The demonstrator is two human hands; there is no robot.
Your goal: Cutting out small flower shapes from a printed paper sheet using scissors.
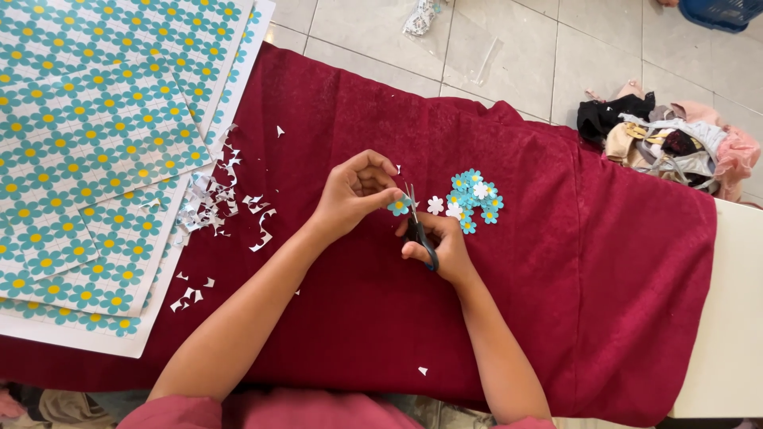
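My left hand (354, 191) pinches a small teal paper flower (398, 206) with a yellow centre over the dark red cloth (556, 262). My right hand (441, 246) grips black-handled scissors (417, 226), whose blades point up and meet the flower's edge. Just right of the hands lies a small pile of cut-out flowers (473, 199), teal and white, on the cloth.
Printed sheets of teal flowers (87, 151) cover the left side. White paper scraps (211, 202) are strewn beside them. A heap of clothes (668, 143) lies on the tiled floor at upper right, with a blue basket (719, 12) beyond. A white table edge (731, 318) shows at right.
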